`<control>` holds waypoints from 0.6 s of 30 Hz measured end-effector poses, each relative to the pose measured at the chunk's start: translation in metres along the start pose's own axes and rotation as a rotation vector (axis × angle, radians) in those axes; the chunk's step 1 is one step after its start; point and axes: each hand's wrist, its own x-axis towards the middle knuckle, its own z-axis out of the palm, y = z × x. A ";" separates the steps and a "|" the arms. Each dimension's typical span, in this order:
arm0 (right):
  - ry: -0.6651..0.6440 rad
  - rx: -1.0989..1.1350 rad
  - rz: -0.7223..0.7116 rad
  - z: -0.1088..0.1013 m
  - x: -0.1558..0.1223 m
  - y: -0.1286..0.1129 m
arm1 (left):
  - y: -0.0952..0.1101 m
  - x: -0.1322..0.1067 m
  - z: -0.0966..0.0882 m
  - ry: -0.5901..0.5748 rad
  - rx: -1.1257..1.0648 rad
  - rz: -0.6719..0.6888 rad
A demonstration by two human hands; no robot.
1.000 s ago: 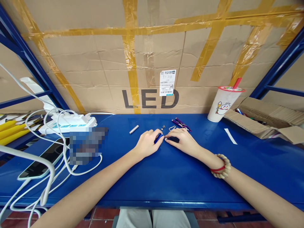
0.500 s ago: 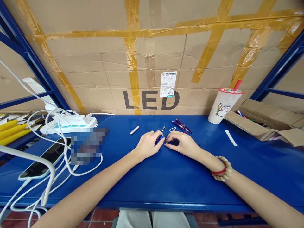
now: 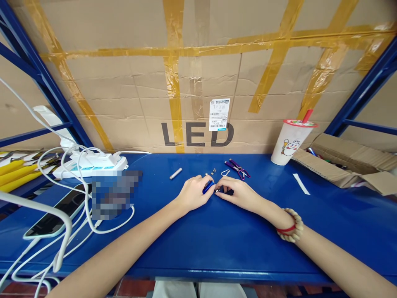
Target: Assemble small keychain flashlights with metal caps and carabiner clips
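Observation:
My left hand [image 3: 196, 193] is closed around a small blue tube [image 3: 208, 187], which points up toward the right. Close against it, my right hand [image 3: 238, 192] has thumb and forefinger pinched at the tube's near end; a tiny shiny bit shows there, too small to name. Beyond the hands lie small round metal pieces [image 3: 214, 170], a silver carabiner clip [image 3: 225, 173] and purple tube-like pieces with clips [image 3: 238, 169]. A silver cylinder [image 3: 175, 174] rests farther left on the blue table [image 3: 192, 244].
At left, a white power strip [image 3: 93, 165], tangled white cables and a phone [image 3: 58, 213] lie beside a blurred-out patch. On the right stand a drink cup [image 3: 291, 142] and an open cardboard box [image 3: 341, 161], with a white strip [image 3: 301, 184] nearby. A large carton backs the table.
My hands have come closer together, the right fingers now meeting the left at the tube. The view has tilted slightly upward.

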 end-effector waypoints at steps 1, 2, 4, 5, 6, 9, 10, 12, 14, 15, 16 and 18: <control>-0.008 0.001 0.002 0.000 0.000 -0.001 | 0.000 0.000 0.000 -0.001 -0.002 0.000; -0.016 0.002 0.007 -0.001 0.000 -0.001 | 0.001 0.000 -0.001 -0.001 -0.003 -0.001; -0.030 0.001 0.016 -0.001 0.000 -0.002 | 0.001 0.000 -0.001 -0.002 -0.006 0.000; -0.035 0.001 0.019 -0.001 -0.001 -0.003 | 0.001 0.000 -0.001 -0.002 -0.007 0.001; -0.041 0.000 0.021 -0.001 -0.001 -0.003 | 0.001 0.000 -0.001 -0.004 -0.005 0.000; -0.064 -0.013 0.036 -0.002 0.000 -0.005 | -0.001 0.000 0.001 -0.010 0.003 0.000; -0.071 -0.018 0.044 -0.002 0.000 -0.006 | -0.001 0.000 0.001 -0.008 0.005 0.001; -0.076 -0.027 0.058 -0.003 0.001 -0.007 | -0.001 -0.001 0.002 -0.005 0.007 0.002; -0.075 -0.031 0.068 -0.003 0.001 -0.007 | -0.002 -0.001 0.002 -0.004 0.016 0.000; -0.077 -0.033 0.074 -0.003 0.001 -0.007 | -0.002 -0.001 0.002 -0.005 0.020 0.000; -0.080 -0.035 0.080 -0.003 0.001 -0.007 | -0.002 -0.001 0.002 -0.006 0.023 0.001; -0.086 -0.040 0.091 -0.003 0.001 -0.007 | -0.001 -0.001 0.001 -0.005 0.023 0.003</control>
